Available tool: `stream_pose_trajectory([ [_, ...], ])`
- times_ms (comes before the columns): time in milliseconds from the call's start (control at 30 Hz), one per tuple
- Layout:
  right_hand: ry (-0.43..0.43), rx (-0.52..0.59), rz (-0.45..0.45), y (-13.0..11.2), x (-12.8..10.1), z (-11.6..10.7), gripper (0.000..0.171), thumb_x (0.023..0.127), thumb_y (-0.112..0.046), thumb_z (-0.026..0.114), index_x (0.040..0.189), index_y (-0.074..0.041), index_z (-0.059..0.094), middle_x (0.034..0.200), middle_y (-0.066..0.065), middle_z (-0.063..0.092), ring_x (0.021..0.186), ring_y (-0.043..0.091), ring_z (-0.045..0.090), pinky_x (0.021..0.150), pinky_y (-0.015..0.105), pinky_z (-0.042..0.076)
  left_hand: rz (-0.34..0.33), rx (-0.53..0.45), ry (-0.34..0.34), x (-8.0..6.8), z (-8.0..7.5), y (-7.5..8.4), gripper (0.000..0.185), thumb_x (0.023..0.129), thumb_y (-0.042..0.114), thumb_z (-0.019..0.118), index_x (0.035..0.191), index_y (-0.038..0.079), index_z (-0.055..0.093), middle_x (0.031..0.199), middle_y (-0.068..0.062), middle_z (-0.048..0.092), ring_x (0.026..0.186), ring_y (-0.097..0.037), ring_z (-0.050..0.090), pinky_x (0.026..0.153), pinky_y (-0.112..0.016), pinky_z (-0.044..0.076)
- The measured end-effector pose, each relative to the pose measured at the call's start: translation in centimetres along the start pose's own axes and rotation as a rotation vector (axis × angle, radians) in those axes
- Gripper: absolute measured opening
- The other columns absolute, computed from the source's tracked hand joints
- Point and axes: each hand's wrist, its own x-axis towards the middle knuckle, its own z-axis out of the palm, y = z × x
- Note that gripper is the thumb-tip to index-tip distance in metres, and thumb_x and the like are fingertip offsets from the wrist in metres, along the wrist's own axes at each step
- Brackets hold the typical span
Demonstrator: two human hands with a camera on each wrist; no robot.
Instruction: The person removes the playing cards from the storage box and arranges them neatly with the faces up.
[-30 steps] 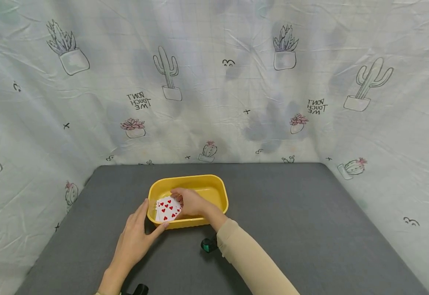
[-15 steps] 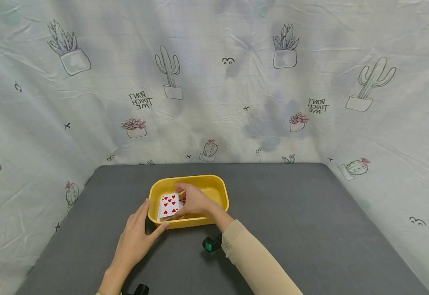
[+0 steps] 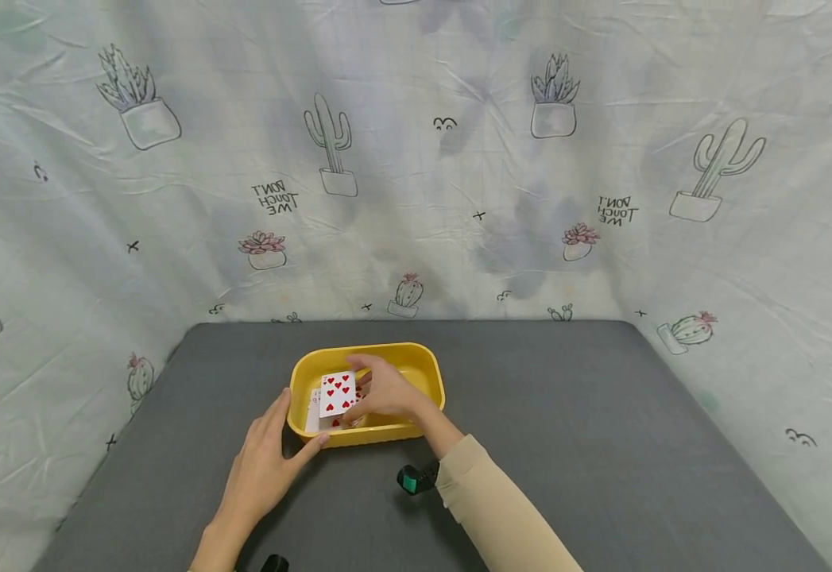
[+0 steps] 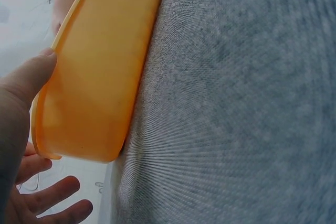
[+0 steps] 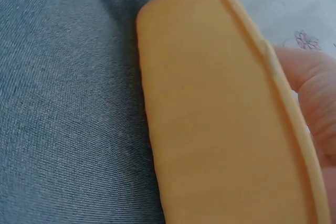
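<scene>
My right hand (image 3: 385,391) reaches into a yellow plastic bin (image 3: 426,373) and grips playing cards (image 3: 338,392) between thumb and fingers. The front card faces up with red hearts, and part of the held cards is hidden behind the fingers. Other white cards (image 3: 312,413) lie below in the left end of the bin. At the bin's near left corner, my left hand (image 3: 261,465) holds on, thumb against the front rim and fingers along the left end. The left wrist view shows that thumb (image 4: 37,72) at the rim and several fingers spread past the bin's end.
The bin stands on a grey cloth-covered table (image 3: 566,429). A white curtain (image 3: 416,159) printed with cacti hangs behind and at both sides. Under the right wrist is a black device (image 3: 416,479) with a green patch.
My right hand has drawn the hearts cards rightward and slightly up inside the bin, uncovering more cards below. The left hand stays at the bin's corner.
</scene>
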Motion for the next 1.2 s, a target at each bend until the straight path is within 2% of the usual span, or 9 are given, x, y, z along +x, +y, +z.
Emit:
stream_pose_trajectory([
  [233, 0.056, -0.042, -0.004, -0.6, -1.0, -1.0, 0.091, 0.069, -0.013, 0.091, 0.147, -0.009, 0.045, 0.141, 0.006, 0.049, 0.112, 0.022, 0.054, 0.086, 0.028, 0.049, -0.016, 0.004, -0.013, 0.0, 0.0, 0.1, 0.105, 0.083, 0.070, 0.062, 0.156, 0.005, 0.024, 0.153, -0.019, 0.034, 0.130, -0.039, 0.039, 0.094, -0.066, 0.039],
  [400, 0.095, -0.062, -0.025, -0.8, -1.9, -1.9, 0.091, 0.071, -0.015, 0.090, 0.148, -0.010, 0.043, 0.141, 0.005, 0.047, 0.116, 0.026, 0.053, 0.088, 0.031, 0.050, -0.030, 0.007, -0.024, 0.0, -0.1, 0.2, 0.105, 0.083, 0.071, 0.061, 0.156, 0.004, 0.024, 0.154, -0.019, 0.033, 0.130, -0.040, 0.038, 0.094, -0.066, 0.039],
  [600, 0.149, 0.002, -0.063, -1.0, -3.1, -2.9, 0.091, 0.071, -0.011, 0.090, 0.148, -0.007, 0.042, 0.137, 0.008, 0.048, 0.115, 0.028, 0.053, 0.092, 0.044, 0.050, -0.033, 0.006, -0.024, 0.0, 0.0, 0.1, 0.105, 0.083, 0.070, 0.062, 0.156, 0.004, 0.025, 0.154, -0.020, 0.033, 0.130, -0.040, 0.038, 0.095, -0.067, 0.038],
  [733, 0.168, 0.022, -0.063, -1.0, -3.7, -3.4, 0.089, 0.071, -0.012, 0.090, 0.147, -0.007, 0.043, 0.137, 0.005, 0.048, 0.115, 0.026, 0.053, 0.094, 0.048, 0.048, -0.031, 0.000, -0.022, 0.1, 0.0, 0.1, 0.106, 0.083, 0.071, 0.062, 0.156, 0.004, 0.025, 0.154, -0.020, 0.032, 0.130, -0.040, 0.037, 0.095, -0.067, 0.037],
  [1033, 0.171, 0.106, -0.093, -0.9, -5.5, -4.8, 0.089, 0.071, -0.011, 0.089, 0.148, -0.006, 0.043, 0.142, 0.009, 0.041, 0.119, 0.031, 0.050, 0.095, 0.047, 0.048, -0.051, 0.005, -0.031, 0.1, -0.2, 0.1, 0.108, 0.081, 0.073, 0.060, 0.156, 0.004, 0.024, 0.154, -0.020, 0.032, 0.132, -0.041, 0.036, 0.099, -0.066, 0.035],
  [1200, 0.179, 0.134, -0.075, -0.8, -6.9, -5.9, 0.090, 0.071, -0.013, 0.089, 0.148, -0.007, 0.044, 0.140, 0.004, 0.040, 0.117, 0.027, 0.049, 0.096, 0.045, 0.047, -0.057, 0.001, -0.038, 0.1, -0.3, 0.1, 0.109, 0.082, 0.074, 0.060, 0.157, 0.004, 0.023, 0.155, -0.020, 0.031, 0.132, -0.040, 0.035, 0.099, -0.066, 0.035],
])
